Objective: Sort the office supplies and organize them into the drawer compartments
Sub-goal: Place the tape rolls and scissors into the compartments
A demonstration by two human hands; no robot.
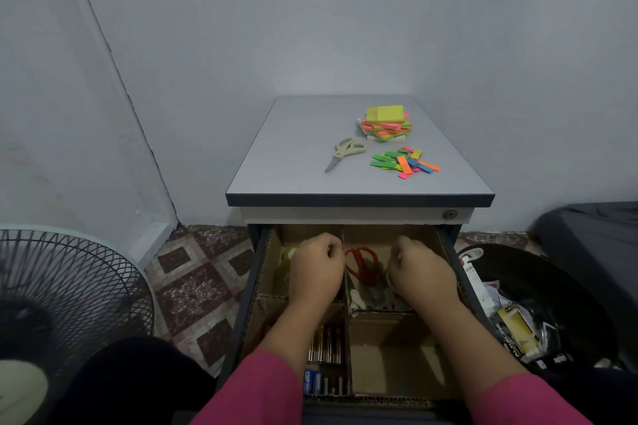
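While both fists curl w/ contents unclear, left hand (316, 267) & right hand (419, 272) cover cardboard-divided drawer (393, 369).

I am seeing pink sleeves (262, 386) over the brown cardboard dividers (383, 312) of the drawer. Red-handled scissors (360, 264) are showing in the far right compartment, beige-handled scissors (345, 152) on the grey cabinet top (293, 155). The sticky-note stack (386, 122) is glowing yellow, orange and green; the loose flags (404, 163) are green, orange, pink and blue. The floor tiles (196, 283) are showing maroon-and-cream diamonds.
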